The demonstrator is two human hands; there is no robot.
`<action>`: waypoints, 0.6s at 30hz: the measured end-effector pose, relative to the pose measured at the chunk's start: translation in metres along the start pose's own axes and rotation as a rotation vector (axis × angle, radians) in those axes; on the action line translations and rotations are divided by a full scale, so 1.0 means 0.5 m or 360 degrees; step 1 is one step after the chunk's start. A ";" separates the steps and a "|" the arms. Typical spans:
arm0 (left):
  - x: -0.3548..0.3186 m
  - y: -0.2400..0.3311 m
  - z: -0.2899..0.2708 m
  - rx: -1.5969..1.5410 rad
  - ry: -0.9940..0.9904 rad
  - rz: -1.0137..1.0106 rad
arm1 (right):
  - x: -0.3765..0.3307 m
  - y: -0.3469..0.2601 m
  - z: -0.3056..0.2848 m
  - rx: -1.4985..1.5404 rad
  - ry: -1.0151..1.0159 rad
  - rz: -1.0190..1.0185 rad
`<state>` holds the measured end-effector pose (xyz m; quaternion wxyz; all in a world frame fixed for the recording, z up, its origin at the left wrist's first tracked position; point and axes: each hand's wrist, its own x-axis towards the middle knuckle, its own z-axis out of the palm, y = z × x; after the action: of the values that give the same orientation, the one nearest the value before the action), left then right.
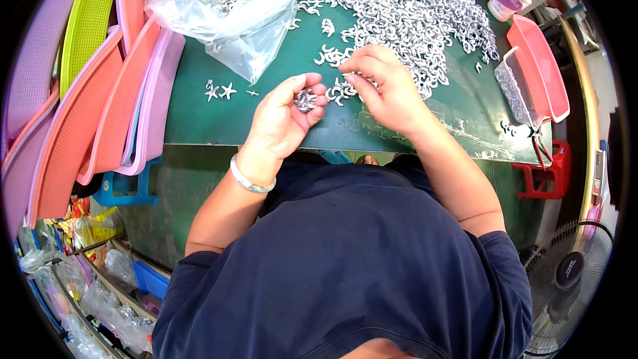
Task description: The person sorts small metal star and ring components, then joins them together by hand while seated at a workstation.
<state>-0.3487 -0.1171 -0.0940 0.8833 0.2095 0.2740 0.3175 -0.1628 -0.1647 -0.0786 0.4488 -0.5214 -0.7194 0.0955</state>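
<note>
Green worktop (266,119), silver hooks (412,6), stacked trays (119,93)

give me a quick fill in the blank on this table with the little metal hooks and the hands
1. The left hand holds a small cluster of silver pieces in its ____.
2. The table top is ____ in colour.
3. The right hand reaches into the pile of silver hooks with its ____.
4. The left wrist wears a silver ____.

Missing words: palm; green; fingertips; bangle
</note>
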 end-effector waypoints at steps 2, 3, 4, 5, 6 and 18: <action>0.002 0.010 -0.032 0.0035 -0.0080 0.0006 | -0.001 0.015 -0.004 -0.0219 -0.0142 -0.0022; 0.000 0.011 -0.030 0.0069 0.0012 0.0005 | -0.002 0.018 -0.004 -0.0288 -0.0222 -0.0032; -0.001 0.010 -0.033 0.0085 0.0003 0.0015 | -0.003 0.020 -0.002 -0.0357 -0.0303 -0.0043; -0.002 0.009 -0.035 0.0100 -0.0009 0.0031 | -0.002 0.019 0.003 -0.0405 -0.0388 -0.0029; -0.003 0.009 -0.037 0.0116 -0.0021 0.0048 | 0.000 0.015 0.004 -0.0435 -0.0419 -0.0047; -0.009 0.002 -0.029 0.0147 0.0005 0.0084 | 0.017 0.008 0.011 -0.0553 -0.0524 -0.0170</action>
<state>-0.3611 -0.1164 -0.1031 0.8636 0.2567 0.2841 0.3281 -0.1645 -0.1539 -0.0797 0.2337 -0.5293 -0.8151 0.0301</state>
